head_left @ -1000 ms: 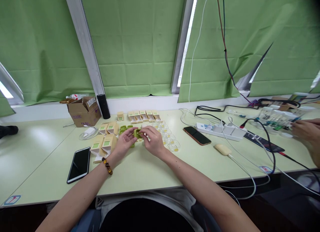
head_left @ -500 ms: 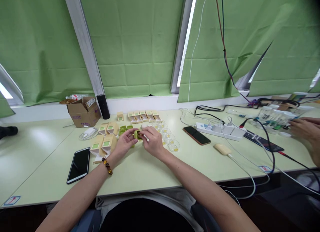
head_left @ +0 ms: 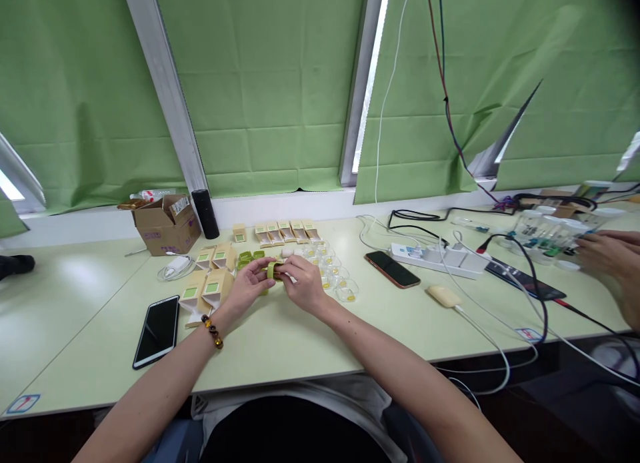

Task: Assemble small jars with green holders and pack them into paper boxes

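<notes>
Between my hands is a small green ring-shaped plastic piece (head_left: 271, 270), held above the table. My left hand (head_left: 249, 282) grips its left side, a bead bracelet on that wrist. The fingers of my right hand (head_left: 304, 284) are pinched together at its right side, partly hiding it. Several similar green pieces (head_left: 245, 257) lie just behind my left hand. Clear round plastic cases with yellow centres (head_left: 347, 290) stand in rows beyond my right hand. Small opened cream boxes with green labels (head_left: 215, 288) stand left of my left hand.
A row of cream boxes (head_left: 287, 232) stands at the back. Phones (head_left: 157, 330), a cardboard box (head_left: 167, 227), a black cylinder (head_left: 205, 214) and a power strip (head_left: 440, 260) with cables share the table. At right, another person's hands (head_left: 607, 256) are among clear containers (head_left: 545, 233).
Both my hands stay around the green piece, with only slight finger movement. The whole view has shifted a little.
</notes>
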Demonstrator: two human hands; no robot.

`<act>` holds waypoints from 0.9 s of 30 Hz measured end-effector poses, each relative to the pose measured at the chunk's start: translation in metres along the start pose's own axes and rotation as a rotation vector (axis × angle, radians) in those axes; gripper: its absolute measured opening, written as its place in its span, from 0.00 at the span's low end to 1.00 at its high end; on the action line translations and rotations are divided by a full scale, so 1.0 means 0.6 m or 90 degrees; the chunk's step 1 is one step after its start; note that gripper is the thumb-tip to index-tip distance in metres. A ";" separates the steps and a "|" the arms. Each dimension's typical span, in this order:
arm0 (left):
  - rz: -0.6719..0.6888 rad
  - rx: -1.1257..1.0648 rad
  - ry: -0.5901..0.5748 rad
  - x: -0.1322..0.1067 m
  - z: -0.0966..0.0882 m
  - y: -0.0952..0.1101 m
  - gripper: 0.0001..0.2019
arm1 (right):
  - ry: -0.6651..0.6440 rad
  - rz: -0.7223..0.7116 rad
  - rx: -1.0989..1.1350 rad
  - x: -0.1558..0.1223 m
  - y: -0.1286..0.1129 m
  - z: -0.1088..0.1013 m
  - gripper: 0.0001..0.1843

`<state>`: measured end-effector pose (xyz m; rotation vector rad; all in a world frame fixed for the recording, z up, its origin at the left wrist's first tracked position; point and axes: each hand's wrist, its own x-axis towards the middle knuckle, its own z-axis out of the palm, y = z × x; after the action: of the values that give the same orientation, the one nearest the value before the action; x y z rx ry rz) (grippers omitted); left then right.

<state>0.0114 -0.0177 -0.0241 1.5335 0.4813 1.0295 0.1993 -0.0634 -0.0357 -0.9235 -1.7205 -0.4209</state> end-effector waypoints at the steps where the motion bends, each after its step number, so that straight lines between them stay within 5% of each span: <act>1: -0.003 0.001 0.001 0.000 0.000 0.002 0.30 | 0.001 -0.004 0.000 0.000 0.000 0.000 0.09; 10: 0.024 -0.040 0.019 0.007 -0.002 0.003 0.29 | -0.007 -0.057 0.014 0.015 0.005 -0.013 0.11; 19: 0.105 0.050 0.119 0.004 0.005 0.006 0.27 | -0.048 0.028 0.054 0.011 0.003 -0.020 0.31; 27: 0.165 0.141 0.124 -0.005 0.017 0.006 0.29 | -0.058 0.086 0.132 0.000 0.004 -0.002 0.23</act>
<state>0.0171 -0.0267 -0.0209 1.7325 0.5556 1.3722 0.2021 -0.0627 -0.0356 -0.9111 -1.7352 -0.1102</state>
